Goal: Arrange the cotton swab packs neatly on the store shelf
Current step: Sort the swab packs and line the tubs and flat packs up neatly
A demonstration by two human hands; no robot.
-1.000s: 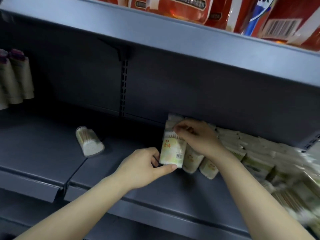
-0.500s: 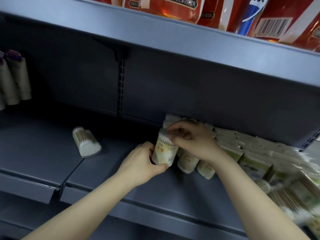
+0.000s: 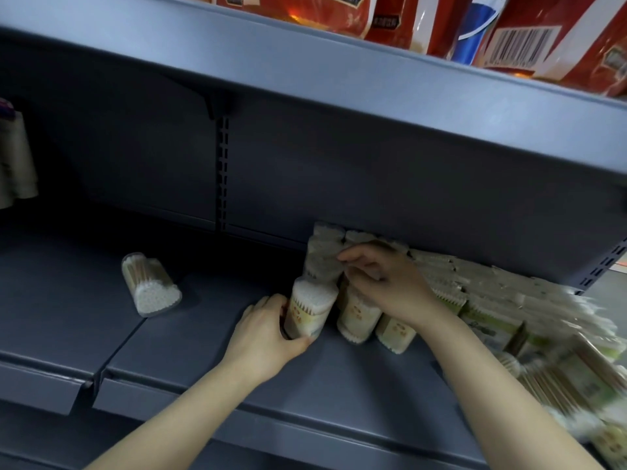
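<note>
Your left hand (image 3: 268, 337) is wrapped round the side of 1 upright cotton swab pack (image 3: 308, 312), thumb under its front lower edge and fingers curled behind it, holding it on the grey shelf (image 3: 339, 378) at the left end of the row. Just right of that grip stand 2 more upright packs (image 3: 359, 315), close to the held pack, though whether they touch it you can't tell from this angle. Your right hand (image 3: 386, 286) reaches over those 2, fingers bent, fingertips (image 3: 344, 257) pressing on the stacked packs (image 3: 322, 252) behind and above the grip; whether it pinches 1 of them or only steadies them cannot be told, since the palm hides the contact. Judged progress: partway. Front row begun, 3 packs upright and roughly in line; the held pack looks tilted slightly left and not yet squared against its neighbour. Left to do: well left of your grip, 1 stray pack (image 3: 151, 283) lies on its side on the next shelf panel, apart from everything. Far right of your grip, a large heap of boxed swabs (image 3: 543, 337) slopes toward the shelf edge, blurred, apparently unsorted; that looks like the bulk of the remaining work. Red packets (image 3: 305, 8) on the shelf above are not part of this job.
</note>
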